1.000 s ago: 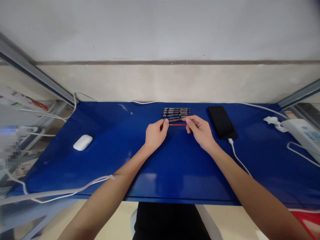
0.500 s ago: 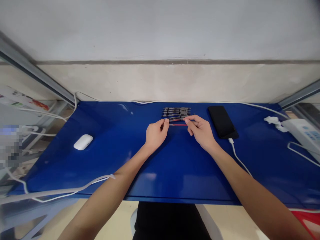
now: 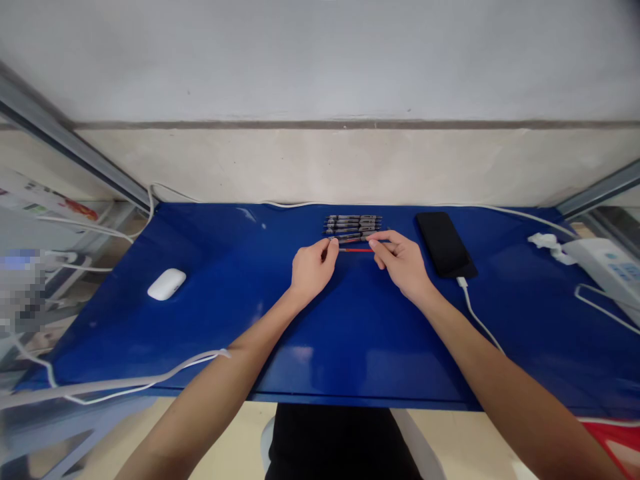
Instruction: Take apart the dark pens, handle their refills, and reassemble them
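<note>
A thin red rod (image 3: 357,250), like a pen refill, stretches level between my two hands above the blue table (image 3: 345,320). My left hand (image 3: 314,268) pinches its left end between thumb and fingers. At its right end, my right hand (image 3: 400,261) closes thumb and fingertips on it. Just beyond the hands lie several dark pens (image 3: 353,224) side by side, pointing left to right. The nearest pen lies slightly tilted, close to my fingertips, which partly cover the area around it.
A black phone (image 3: 444,244) with a white cable (image 3: 477,317) lies right of my right hand. A white earphone case (image 3: 167,285) rests at the left. On the right are a power strip (image 3: 607,267) and crumpled white tissue (image 3: 550,245). A white cord (image 3: 150,383) crosses near my left forearm.
</note>
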Tool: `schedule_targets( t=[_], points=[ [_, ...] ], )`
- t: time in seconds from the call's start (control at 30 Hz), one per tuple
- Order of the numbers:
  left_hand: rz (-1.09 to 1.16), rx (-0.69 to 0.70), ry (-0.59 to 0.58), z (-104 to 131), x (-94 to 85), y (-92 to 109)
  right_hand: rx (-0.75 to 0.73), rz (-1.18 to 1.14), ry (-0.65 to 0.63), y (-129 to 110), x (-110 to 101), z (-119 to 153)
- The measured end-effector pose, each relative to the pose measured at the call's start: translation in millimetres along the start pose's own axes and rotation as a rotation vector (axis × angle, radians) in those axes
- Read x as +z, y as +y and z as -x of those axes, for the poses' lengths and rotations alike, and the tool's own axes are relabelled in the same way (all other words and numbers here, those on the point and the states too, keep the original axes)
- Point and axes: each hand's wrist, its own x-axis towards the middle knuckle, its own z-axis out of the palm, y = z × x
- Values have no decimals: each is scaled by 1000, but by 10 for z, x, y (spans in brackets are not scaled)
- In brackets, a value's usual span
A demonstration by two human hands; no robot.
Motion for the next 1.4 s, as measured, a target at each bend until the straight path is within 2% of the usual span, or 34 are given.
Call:
schedule_targets(
  t=[0.27,0.57,0.73,1.2,1.4],
  points=[
    [8,0,5,3,6,-8,-67,4,1,35,-7,-15],
    [3,4,16,-2,6,-3,-57,-69,2,38,6,-21],
    [9,9,14,-5,7,-4,-55,-29,-13,3,2,-8],
    [-4,-4,-6,5,-3,3,55,-10,17,-16,-9,11],
    [-9,-3,-14,10,-5,15,20,6,13,-12,-7,5]
  ],
)
